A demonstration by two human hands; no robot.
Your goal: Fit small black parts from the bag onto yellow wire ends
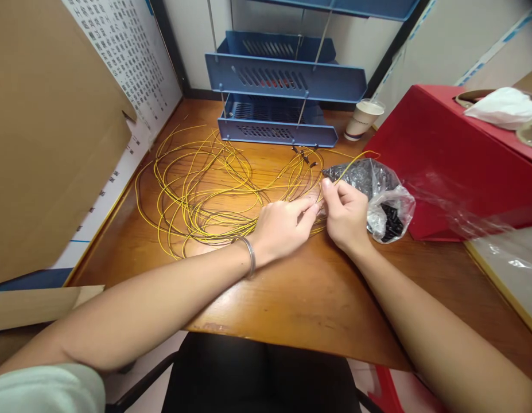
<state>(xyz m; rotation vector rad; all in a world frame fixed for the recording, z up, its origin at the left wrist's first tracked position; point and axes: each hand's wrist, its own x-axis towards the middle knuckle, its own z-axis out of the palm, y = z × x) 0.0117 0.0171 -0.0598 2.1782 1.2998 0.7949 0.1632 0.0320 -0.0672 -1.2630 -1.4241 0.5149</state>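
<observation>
a: what is spread on the wooden table [266,298]?
b: yellow wires [197,195], loosely coiled before the blue trays [287,80]; one strand is pinched by left hand [283,229] and right hand [345,215], both closed on it.
a: handling?
b: judged light and springy (easily tangled); best gripped near the end.
a: writing?
b: none can be read.

Wire coils [197,195] on desk [291,298], tray rack [283,86] behind, bag [384,198] right, cup [362,119] behind bag.
</observation>
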